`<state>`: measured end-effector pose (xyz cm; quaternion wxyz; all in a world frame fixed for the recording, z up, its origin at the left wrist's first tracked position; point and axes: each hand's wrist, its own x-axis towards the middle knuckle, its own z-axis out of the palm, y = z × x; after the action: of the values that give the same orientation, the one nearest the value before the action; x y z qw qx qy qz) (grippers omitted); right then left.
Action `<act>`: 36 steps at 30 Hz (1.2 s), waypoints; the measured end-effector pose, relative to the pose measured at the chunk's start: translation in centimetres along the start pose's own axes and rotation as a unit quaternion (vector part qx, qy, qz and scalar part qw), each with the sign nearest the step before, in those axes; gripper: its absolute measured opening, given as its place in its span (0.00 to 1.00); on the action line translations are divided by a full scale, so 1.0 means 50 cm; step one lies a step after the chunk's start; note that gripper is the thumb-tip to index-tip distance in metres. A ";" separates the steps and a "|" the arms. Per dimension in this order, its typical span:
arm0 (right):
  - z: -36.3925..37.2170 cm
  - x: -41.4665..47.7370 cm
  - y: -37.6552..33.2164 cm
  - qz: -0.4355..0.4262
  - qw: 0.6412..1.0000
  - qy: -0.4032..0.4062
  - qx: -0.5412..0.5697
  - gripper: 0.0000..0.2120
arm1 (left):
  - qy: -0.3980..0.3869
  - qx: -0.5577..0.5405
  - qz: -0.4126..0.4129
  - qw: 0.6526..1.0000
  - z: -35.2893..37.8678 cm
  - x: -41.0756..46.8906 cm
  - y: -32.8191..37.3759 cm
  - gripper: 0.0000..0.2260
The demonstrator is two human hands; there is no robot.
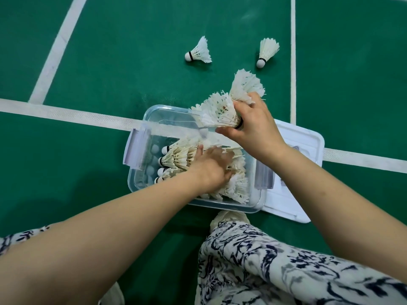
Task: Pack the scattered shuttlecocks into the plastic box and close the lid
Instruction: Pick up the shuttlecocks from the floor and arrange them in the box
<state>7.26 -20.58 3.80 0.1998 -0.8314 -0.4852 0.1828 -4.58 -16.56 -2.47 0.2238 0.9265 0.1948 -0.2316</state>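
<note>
My right fingers (229, 131) curl round a bunch of shuttlecocks (220, 111), pinched near the corks with the feathers fanning outward. I judge the right hand (253, 128) is carrying them over the far rim of the plastic box (231, 207) to lay them in. My left fingers (199, 151) lie fairly straight and spread on the packed shuttlecocks (176, 157) inside, and the left hand (211, 167) presses them flat, likely to make room. The box sits on the green court floor (110, 62) across a white line, latches flipped out. The lid (304, 137) lies just beside it, partly hidden by the box and my right arm. A loose shuttlecock (199, 51) and a second one (267, 51) lie further off. I cannot count the bunch, the left thumb is hidden, and a pale shape (229, 216) by the patterned clothing (286, 260) could be shuttlecock or shoe
</note>
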 end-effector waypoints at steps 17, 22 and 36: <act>0.012 0.000 -0.011 -0.004 0.999 -0.005 0.036 0.23 | 0.222 -0.437 -0.009 0.872 -0.113 -0.074 -0.085 0.29; 0.018 -0.010 -0.031 0.005 0.998 -0.014 0.053 0.23 | 0.227 -0.649 -0.002 0.726 -0.121 -0.071 -0.058 0.28; 0.017 -0.024 -0.039 -0.012 1.000 -0.005 0.007 0.19 | 0.321 -0.447 0.007 0.835 -0.163 -0.099 -0.103 0.26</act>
<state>4.85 -20.65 4.18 0.2049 -0.8230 -0.4953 0.1882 -8.24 -9.46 4.88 0.5401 0.7490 0.3315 0.1933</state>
